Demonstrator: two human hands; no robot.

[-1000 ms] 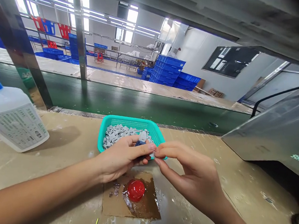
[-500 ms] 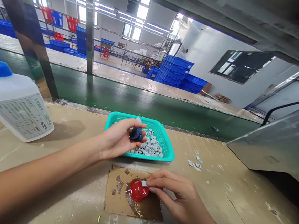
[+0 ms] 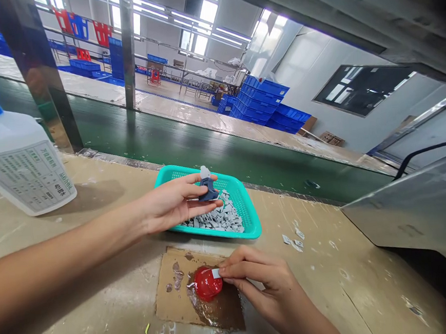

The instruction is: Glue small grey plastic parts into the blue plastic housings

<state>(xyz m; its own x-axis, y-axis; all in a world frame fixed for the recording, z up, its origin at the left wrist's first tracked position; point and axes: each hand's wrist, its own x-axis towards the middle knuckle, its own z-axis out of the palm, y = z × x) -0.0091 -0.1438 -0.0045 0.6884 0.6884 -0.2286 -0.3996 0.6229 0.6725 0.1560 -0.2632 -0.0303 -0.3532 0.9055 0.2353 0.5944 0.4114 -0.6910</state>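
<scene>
My left hand (image 3: 171,202) holds a small figurine (image 3: 208,188) with a dark blue body and a whitish head, upright between thumb and fingers. It is over the turquoise basket (image 3: 253,218), in which many small light grey plastic pieces (image 3: 223,218) lie. My right hand (image 3: 263,285) pinches a small pale grey piece (image 3: 216,273) at the edge of a shiny red cap-like dish (image 3: 208,285). The piece touches or overlaps the dish's rim; which, I cannot tell. Under the dish lies a stained, wet-looking piece of cardboard (image 3: 168,305).
A white bottle (image 3: 22,162) with a blue top stands at the left. Several loose grey pieces (image 3: 293,241) lie right of the basket. Beyond the table runs a green conveyor belt (image 3: 175,145). A metal panel (image 3: 412,214) rises at the right, and blue crates (image 3: 256,102) are stacked farther back.
The figurine has turned upright in my left hand, so its whitish head and blue body show more. My right hand stays at the red dish with the grey piece. The view has shifted slightly.
</scene>
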